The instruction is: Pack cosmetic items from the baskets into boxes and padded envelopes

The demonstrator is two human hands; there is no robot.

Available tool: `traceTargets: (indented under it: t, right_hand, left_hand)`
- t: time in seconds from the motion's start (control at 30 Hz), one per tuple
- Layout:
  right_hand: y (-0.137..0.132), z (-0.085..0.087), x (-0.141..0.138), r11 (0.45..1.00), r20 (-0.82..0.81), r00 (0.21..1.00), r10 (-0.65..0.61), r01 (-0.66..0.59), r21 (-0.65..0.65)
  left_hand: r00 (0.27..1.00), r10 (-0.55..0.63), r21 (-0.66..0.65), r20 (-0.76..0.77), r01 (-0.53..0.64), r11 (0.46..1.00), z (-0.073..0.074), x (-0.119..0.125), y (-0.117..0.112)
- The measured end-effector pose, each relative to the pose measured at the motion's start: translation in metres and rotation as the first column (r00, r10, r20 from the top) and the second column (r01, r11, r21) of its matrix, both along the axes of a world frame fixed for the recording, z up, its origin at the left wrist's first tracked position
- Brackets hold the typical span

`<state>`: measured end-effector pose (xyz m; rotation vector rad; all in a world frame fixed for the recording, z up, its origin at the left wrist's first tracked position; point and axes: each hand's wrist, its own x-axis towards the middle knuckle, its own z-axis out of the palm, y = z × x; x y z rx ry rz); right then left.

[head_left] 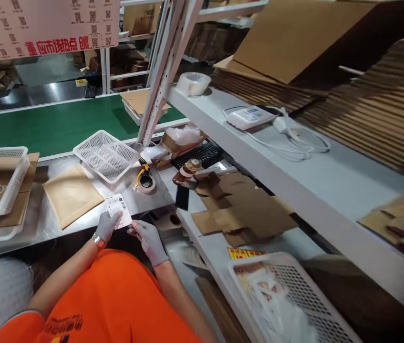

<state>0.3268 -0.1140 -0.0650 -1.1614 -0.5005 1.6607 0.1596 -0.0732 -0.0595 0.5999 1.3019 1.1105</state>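
Note:
A white printed label [118,205] is held up over the front edge of the metal bench. Gloved in grey, my left hand [108,226] pinches its lower left part between thumb and fingers. My right hand [149,240], also gloved, has its fingertips closed at the label's lower right corner. Just left of the label lies a brown padded envelope [73,194], flat on the bench. Behind it sits a white perforated basket [107,155] with nothing visible in it. A tape dispenser [145,180] stands to the right of that basket.
White baskets with brown cardboard [15,190] are stacked at left. A green conveyor belt [55,125] runs behind the bench. To the right, a shelf [295,186] holds flattened cartons [377,100] and a tape roll [193,84]. Below are a bottle [186,171] and another basket [305,290].

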Motion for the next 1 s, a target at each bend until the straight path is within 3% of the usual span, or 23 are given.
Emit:
traceTargets:
  t: [0.17,0.3,0.4,0.5,0.57,0.63,0.7,0.8,0.87,0.93,1.0]
  right_hand:
    - [-0.028,-0.011,0.028,1.000,0.003,1.000,0.007,-0.006,-0.015]
    - [-0.051,-0.022,0.042,1.000,-0.013,1.000,0.008,-0.008,-0.001]
    - [-0.068,-0.031,0.051,1.000,-0.015,1.000,-0.025,0.025,-0.004]
    - [-0.082,-0.040,0.061,0.997,0.018,0.997,-0.076,0.075,0.015]
    - [-0.090,-0.045,0.067,0.995,0.055,0.994,-0.096,0.095,0.035]
    - [-0.097,-0.050,0.072,0.995,0.089,0.992,-0.090,0.086,0.054]
    - [-0.102,-0.055,0.074,0.995,0.110,0.991,-0.082,0.075,0.067]
    - [-0.109,-0.062,0.075,0.995,0.048,0.995,-0.085,0.082,0.060]
    - [-0.112,-0.066,0.080,0.994,-0.022,0.995,-0.094,0.095,0.050]
    - [-0.116,-0.072,0.096,0.987,-0.073,0.986,-0.153,0.156,0.040]
    - [-0.123,-0.077,0.128,0.939,-0.081,0.937,-0.339,0.343,0.033]
  left_hand:
    - [0.999,0.015,-0.042,0.029,-0.014,0.999,-0.012,0.027,-0.032]
    - [0.996,-0.091,-0.056,-0.014,0.090,0.994,-0.025,0.042,-0.054]
    - [0.940,-0.201,-0.100,-0.275,0.180,0.979,-0.027,0.053,-0.069]
    - [0.749,-0.240,-0.064,-0.617,0.256,0.965,-0.022,0.064,-0.083]
    - [0.654,-0.311,0.005,-0.689,0.433,0.901,-0.018,0.072,-0.092]
    - [0.607,-0.412,0.068,-0.679,0.612,0.788,-0.016,0.078,-0.099]
    - [0.583,-0.465,0.087,-0.666,0.680,0.728,-0.015,0.083,-0.103]
    - [0.613,-0.448,0.078,-0.651,0.641,0.763,-0.014,0.087,-0.104]
    - [0.708,-0.434,0.078,-0.557,0.565,0.822,-0.013,0.088,-0.102]
    - [0.840,-0.404,0.054,-0.361,0.452,0.890,-0.012,0.089,-0.099]
    - [0.923,-0.345,-0.018,-0.171,0.347,0.938,-0.011,0.089,-0.096]
